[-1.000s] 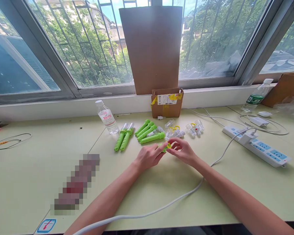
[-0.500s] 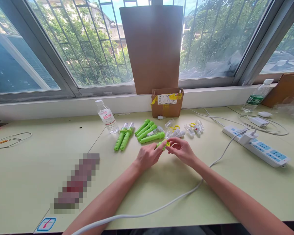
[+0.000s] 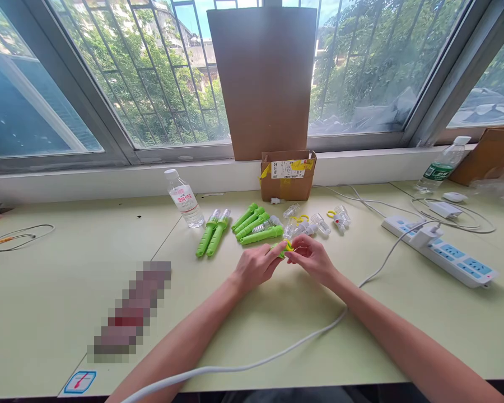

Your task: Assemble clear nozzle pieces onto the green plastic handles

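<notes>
My left hand (image 3: pixel 257 264) is closed around a green plastic handle (image 3: pixel 282 253), mostly hidden by the fingers. At its end, a yellow ring (image 3: pixel 289 245) is pinched by my right hand (image 3: pixel 311 258). Just beyond lie several loose green handles (image 3: pixel 261 235), some side by side. Two green handles with clear tips (image 3: pixel 214 238) rest to their left. Clear plastic caps (image 3: pixel 320 223), small white-grey pieces (image 3: pixel 309 229) and more yellow rings (image 3: pixel 302 218) are scattered behind my right hand.
A small cardboard box (image 3: pixel 286 189) stands at the back, near a water bottle (image 3: pixel 183 200). At right is a power strip (image 3: pixel 445 254); its white cable (image 3: pixel 273 356) crosses under my right forearm. Another bottle (image 3: pixel 443 165) stands at far right. A pixelated patch (image 3: pixel 132 313) covers something at left.
Both hands stay nearly in place; the yellow ring between them has turned slightly. One clear cap behind my right hand has shifted a little to the left.
</notes>
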A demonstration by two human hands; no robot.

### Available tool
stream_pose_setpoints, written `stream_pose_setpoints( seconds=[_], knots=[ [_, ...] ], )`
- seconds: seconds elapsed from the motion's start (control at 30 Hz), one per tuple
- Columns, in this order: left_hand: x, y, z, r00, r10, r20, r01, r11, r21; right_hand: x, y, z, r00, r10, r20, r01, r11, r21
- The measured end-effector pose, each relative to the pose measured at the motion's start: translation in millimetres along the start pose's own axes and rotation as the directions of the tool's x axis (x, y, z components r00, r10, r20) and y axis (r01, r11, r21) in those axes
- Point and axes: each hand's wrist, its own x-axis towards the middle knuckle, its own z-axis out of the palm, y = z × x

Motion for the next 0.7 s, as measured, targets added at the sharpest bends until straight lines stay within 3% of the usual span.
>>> stream_pose_setpoints(
  seconds=[0.2, 0.4, 0.7],
  knots=[
    [0, 1, 0.8, 0.999, -0.034, 0.0, 0.034, 0.999, -0.017, -1, 2, 3, 0.999, 0.025, -0.041, -0.025, 1.0, 0.019],
    [1, 3, 0.1, 0.997, -0.074, -0.008, 0.074, 0.997, -0.017, -3, 4, 8, 0.991, -0.032, -0.13, 0.032, 0.999, -0.007],
    [3, -1, -1.3, 0.993, -0.118, -0.002, 0.118, 0.991, -0.068, -8, 0, 11, 0.992, -0.078, -0.103, 0.067, 0.992, -0.107]
  ],
)
